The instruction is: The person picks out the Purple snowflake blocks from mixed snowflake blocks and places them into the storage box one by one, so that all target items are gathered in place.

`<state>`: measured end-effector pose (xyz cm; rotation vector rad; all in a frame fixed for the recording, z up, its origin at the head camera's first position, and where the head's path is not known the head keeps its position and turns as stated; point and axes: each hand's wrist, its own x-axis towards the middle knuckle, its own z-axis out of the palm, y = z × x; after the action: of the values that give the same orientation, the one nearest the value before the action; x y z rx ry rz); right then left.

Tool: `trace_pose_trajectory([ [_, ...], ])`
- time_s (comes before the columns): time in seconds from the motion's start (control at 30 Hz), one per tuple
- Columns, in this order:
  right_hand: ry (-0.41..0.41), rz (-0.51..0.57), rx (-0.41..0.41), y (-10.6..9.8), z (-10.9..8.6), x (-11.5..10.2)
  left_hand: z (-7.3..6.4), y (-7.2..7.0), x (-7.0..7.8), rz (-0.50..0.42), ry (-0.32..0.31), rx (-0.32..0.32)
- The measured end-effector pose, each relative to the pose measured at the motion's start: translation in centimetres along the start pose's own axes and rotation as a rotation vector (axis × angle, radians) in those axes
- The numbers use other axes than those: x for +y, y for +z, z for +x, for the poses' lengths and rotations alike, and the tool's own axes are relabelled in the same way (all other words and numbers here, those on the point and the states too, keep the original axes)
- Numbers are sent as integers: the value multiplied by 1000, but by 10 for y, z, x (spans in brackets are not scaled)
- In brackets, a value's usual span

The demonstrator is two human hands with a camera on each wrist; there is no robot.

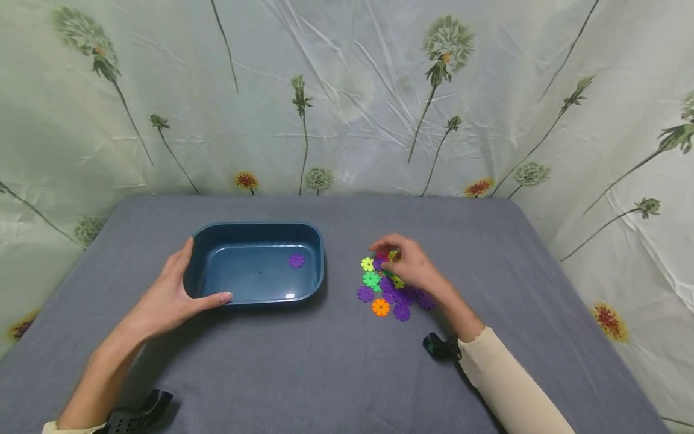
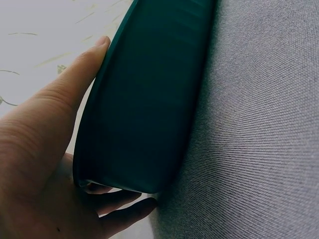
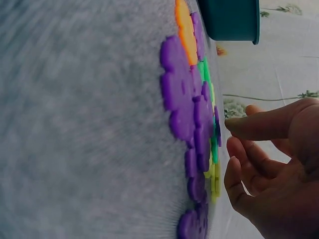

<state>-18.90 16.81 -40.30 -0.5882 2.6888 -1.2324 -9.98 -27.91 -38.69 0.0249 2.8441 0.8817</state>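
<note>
A blue plastic tub (image 1: pixel 255 299) stands on the left of the table with one purple flower-shaped disc (image 1: pixel 296 260) inside, near its right end. My left hand (image 1: pixel 170 295) holds its left end, thumb along the front rim and fingers at the left side. In the left wrist view, that thumb touches the rim of the tub (image 2: pixel 144 99). Over a loose pile of notched plastic discs, my right hand (image 1: pixel 409 262) hovers with thumb and index finger apart. Purple discs (image 3: pixel 179 94), an orange disc (image 1: pixel 381 307), a green disc (image 1: pixel 371 278) and a yellow disc (image 1: pixel 367 264) lie there, partly overlapping.
A grey cloth (image 1: pixel 325 374) covers the table. Behind it hangs a pale curtain (image 1: pixel 358 108) printed with dandelions. A black wrist-worn device (image 1: pixel 441 348) sits by the right sleeve, another black device (image 1: pixel 141 415) at the left wrist.
</note>
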Motion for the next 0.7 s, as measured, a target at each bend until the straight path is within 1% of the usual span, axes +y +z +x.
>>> trace_pose_trajectory([
  [0.17,28,-15,-22,-1,-1,3,1,1,0,-19,8,-7],
  [0.47,42,-34,-51,1,5,3,-1,-3,-3,-10,5,-6],
  [0.7,37,-77,-75,-2,2,3,2,0,-2,-16,21,0],
])
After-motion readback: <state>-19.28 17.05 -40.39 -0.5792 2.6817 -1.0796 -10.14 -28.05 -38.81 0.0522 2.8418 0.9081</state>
